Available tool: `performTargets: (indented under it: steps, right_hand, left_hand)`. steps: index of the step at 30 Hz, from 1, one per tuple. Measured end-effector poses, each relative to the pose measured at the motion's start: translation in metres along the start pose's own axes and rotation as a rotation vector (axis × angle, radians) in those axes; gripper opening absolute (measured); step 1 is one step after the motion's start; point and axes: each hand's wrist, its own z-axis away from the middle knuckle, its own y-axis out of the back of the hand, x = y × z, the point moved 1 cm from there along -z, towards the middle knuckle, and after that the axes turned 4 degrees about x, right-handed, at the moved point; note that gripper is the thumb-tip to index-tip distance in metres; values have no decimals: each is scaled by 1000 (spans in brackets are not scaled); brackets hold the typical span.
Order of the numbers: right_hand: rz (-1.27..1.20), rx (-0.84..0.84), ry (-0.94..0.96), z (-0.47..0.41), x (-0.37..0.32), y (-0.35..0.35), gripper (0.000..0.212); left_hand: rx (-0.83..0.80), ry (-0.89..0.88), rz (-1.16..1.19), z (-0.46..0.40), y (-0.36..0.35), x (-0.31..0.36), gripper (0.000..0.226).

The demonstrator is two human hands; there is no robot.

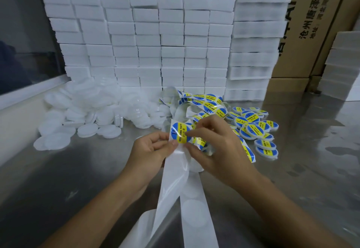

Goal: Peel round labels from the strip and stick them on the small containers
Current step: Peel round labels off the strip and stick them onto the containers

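— White backing strip (187,193), glossy, running up from the bottom edge to both hands. Pose?

— Left hand (150,150) pinching the strip just below a round label (181,131), thumb on top, fingers curled behind. Right hand (212,146) just beside, forefinger and thumb closed on that label's edge, blue and yellow, half lifted off.

— Beyond the right hand?

— Labelled containers (253,128) heaped on the steel table (292,169), just past the knuckles; loops of unpeeled strip tangled behind the fingers.

— Past the left hand?

— Plain white containers (87,115) piled, blurred together. Farther still, white foam blocks (155,39) stacked, cardboard cartons (311,23) cut off at the top.

— Hidden?

— Possibly a container under the right palm; cannot tell.
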Motion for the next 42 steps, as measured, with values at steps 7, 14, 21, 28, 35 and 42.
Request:
performTargets:
  steps: [7, 14, 21, 28, 35, 42]
  right_hand:
    - [144, -43, 131, -1, -7, -4, 13]
    - [168, -72, 104, 1, -8, -7, 9]
    - [235, -58, 107, 0, -11, -9, 12]
    - [257, -35, 93, 0, -10, -11, 12]
    - [168, -85, 87, 1, -7, -8, 11]
    - [161, -93, 51, 0, -10, -8, 14]
  left_hand:
    - [-37, -15, 4, 0, -5, -1, 13]
    - [-111, -206, -148, -2, -6, -9, 12]
    - [-125, -397, -340, -4, -5, -11, 15]
    - [-104, -491, -433, -1, -4, -7, 19]
    - [-76, -503, -471, 1, -4, -3, 24]
    - [-84, -532, -506, 1, -4, -4, 25]
